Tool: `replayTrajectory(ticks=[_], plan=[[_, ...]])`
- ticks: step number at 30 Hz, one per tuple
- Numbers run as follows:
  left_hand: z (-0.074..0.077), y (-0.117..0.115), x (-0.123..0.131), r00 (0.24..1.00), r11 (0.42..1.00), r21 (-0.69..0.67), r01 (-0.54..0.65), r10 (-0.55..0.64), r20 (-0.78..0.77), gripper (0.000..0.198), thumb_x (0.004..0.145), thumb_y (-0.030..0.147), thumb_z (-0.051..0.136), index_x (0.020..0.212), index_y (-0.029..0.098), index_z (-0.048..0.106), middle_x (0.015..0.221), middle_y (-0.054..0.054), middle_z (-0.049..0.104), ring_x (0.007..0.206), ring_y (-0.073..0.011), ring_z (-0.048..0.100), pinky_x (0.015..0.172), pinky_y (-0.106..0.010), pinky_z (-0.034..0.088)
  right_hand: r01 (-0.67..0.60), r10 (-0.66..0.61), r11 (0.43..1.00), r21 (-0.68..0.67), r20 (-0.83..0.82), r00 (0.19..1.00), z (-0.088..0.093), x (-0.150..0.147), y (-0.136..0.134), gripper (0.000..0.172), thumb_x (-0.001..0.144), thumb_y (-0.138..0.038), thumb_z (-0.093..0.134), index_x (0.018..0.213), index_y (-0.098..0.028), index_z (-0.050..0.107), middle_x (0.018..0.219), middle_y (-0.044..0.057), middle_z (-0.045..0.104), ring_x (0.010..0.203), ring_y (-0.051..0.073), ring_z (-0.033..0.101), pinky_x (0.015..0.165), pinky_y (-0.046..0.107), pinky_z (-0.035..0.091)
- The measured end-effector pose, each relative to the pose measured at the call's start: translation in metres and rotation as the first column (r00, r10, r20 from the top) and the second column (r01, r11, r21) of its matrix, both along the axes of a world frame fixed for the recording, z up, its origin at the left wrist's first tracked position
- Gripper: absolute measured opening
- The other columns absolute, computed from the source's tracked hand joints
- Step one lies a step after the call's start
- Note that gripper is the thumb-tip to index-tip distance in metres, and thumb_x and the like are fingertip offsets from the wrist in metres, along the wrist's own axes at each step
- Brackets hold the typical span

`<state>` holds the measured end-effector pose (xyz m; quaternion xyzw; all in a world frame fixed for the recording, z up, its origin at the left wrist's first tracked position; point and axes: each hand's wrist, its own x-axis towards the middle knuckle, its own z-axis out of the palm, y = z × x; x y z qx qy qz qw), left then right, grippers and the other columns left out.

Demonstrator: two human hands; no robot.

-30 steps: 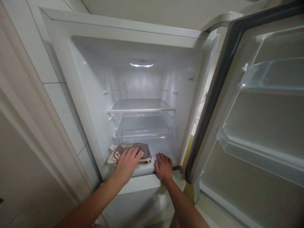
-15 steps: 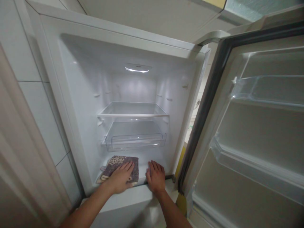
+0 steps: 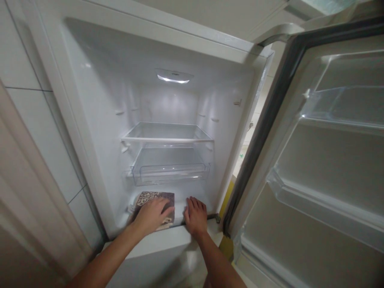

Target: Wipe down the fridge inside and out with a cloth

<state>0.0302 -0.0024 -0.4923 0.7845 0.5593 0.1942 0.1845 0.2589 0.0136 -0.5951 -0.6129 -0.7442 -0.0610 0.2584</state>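
Where the frame begins at its left edge, a beige ridged panel (image 3: 33, 192) occupies the lower left, with a tiled wall (image 3: 33, 128) beside and above it. To the right of the wall stands an open refrigerator (image 3: 93, 168), its lit interior filling the centre of the frame. At lower centre-left, a folded brown cloth (image 3: 149, 196) with a cream pattern lies on the compartment floor (image 3: 187, 191), near the front edge. The left hand (image 3: 153, 214) is palm down over the cloth, its fingers loosely spread and slightly bent, the thumb side toward the right; it covers the middle of the cloth. Above the cloth, at centre, a clear drawer (image 3: 172, 176) sits below a glass shelf (image 3: 167, 132); a lamp (image 3: 174, 76) glows at upper centre. At lower centre, the right hand (image 3: 196, 214) is palm down at the front of the compartment floor, apart from the cloth, with its fingers slightly bent and close together. Right of the interior, a dark gasket (image 3: 277, 88) edges the open door (image 3: 339, 160), which carries a clear upper bin (image 3: 345, 105) at upper right and a clear lower bin (image 3: 318, 204) at lower right.
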Motion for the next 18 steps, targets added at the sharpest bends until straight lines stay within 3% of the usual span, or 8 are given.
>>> replayTrajectory(ticks=[2,5,7,10,13,14,16,18], plan=[[-0.005,0.001,0.001,0.995,0.999,0.026,0.041,-0.039,-0.093,0.068,0.096,0.062,0.061,0.151,0.023,0.064,0.164,-0.017,0.054,0.157,-0.0395,0.042,0.132,-0.055,0.022,0.000,0.000,1.000,-0.004,0.008,1.000,0.001,0.000,-0.001,0.043,0.108,-0.028,0.046,0.146,-0.023,0.067,0.151,0.011,0.066,0.139,0.027,0.058,0.119,0.045,0.039],[-0.027,-0.001,0.000,0.943,0.994,0.006,0.105,-0.098,-0.319,0.112,0.073,0.062,0.086,0.168,0.025,0.041,0.178,-0.018,0.027,0.166,-0.0471,0.020,0.132,-0.068,0.013,0.004,-0.004,1.000,-0.016,0.010,1.000,0.003,-0.001,-0.001,0.044,0.108,-0.027,0.045,0.146,-0.023,0.066,0.151,0.011,0.066,0.140,0.027,0.057,0.119,0.046,0.039],[-0.047,-0.004,-0.005,0.912,0.990,0.044,0.134,-0.106,-0.396,0.109,0.077,0.050,0.086,0.171,0.030,0.034,0.179,-0.015,0.022,0.166,-0.0445,0.019,0.133,-0.068,0.016,0.003,-0.003,1.000,-0.026,0.005,1.000,0.003,-0.001,-0.001,0.044,0.108,-0.027,0.045,0.147,-0.022,0.066,0.152,0.010,0.065,0.141,0.027,0.057,0.120,0.046,0.039],[-0.069,-0.006,-0.025,0.908,0.975,0.128,0.181,-0.115,-0.403,0.089,0.088,0.020,0.067,0.169,0.038,0.037,0.178,-0.007,0.029,0.164,-0.0354,0.030,0.134,-0.059,0.026,-0.001,0.001,1.000,-0.030,-0.002,1.000,0.001,0.000,-0.001,0.044,0.108,-0.027,0.045,0.147,-0.022,0.066,0.152,0.010,0.065,0.141,0.027,0.056,0.120,0.047,0.038],[-0.063,-0.002,-0.048,0.921,0.966,0.118,0.228,-0.175,-0.347,0.092,0.081,0.008,0.059,0.167,0.036,0.042,0.174,-0.002,0.041,0.160,-0.0284,0.041,0.133,-0.048,0.033,-0.001,0.001,1.000,-0.021,-0.011,1.000,0.001,0.000,0.000,0.044,0.108,-0.027,0.046,0.147,-0.023,0.066,0.151,0.010,0.066,0.140,0.027,0.057,0.120,0.046,0.038],[-0.056,-0.001,-0.053,0.941,0.974,0.126,0.189,-0.143,-0.308,0.089,0.083,0.008,0.057,0.167,0.034,0.042,0.171,-0.003,0.046,0.157,-0.0261,0.045,0.132,-0.045,0.036,-0.002,0.002,1.000,-0.020,-0.015,1.000,0.001,-0.001,0.000,0.044,0.108,-0.027,0.046,0.146,-0.023,0.066,0.151,0.010,0.066,0.140,0.027,0.057,0.120,0.045,0.038],[-0.039,0.001,-0.057,0.973,0.984,0.177,0.009,0.032,-0.228,0.079,0.092,0.014,0.050,0.169,0.027,0.040,0.168,-0.006,0.051,0.154,-0.0234,0.050,0.129,-0.041,0.039,-0.001,0.001,1.000,-0.023,-0.019,1.000,0.003,-0.001,-0.001,0.044,0.108,-0.027,0.046,0.146,-0.022,0.066,0.151,0.011,0.066,0.139,0.027,0.057,0.120,0.045,0.038],[-0.025,0.001,-0.053,0.966,0.977,0.186,-0.106,0.146,-0.215,0.070,0.099,0.027,0.047,0.169,0.023,0.040,0.172,-0.009,0.045,0.158,-0.0257,0.045,0.131,-0.044,0.036,0.000,-0.001,1.000,-0.030,-0.017,1.000,0.004,-0.002,-0.001,0.044,0.108,-0.026,0.046,0.146,-0.020,0.067,0.151,0.012,0.065,0.140,0.028,0.057,0.120,0.046,0.037]])
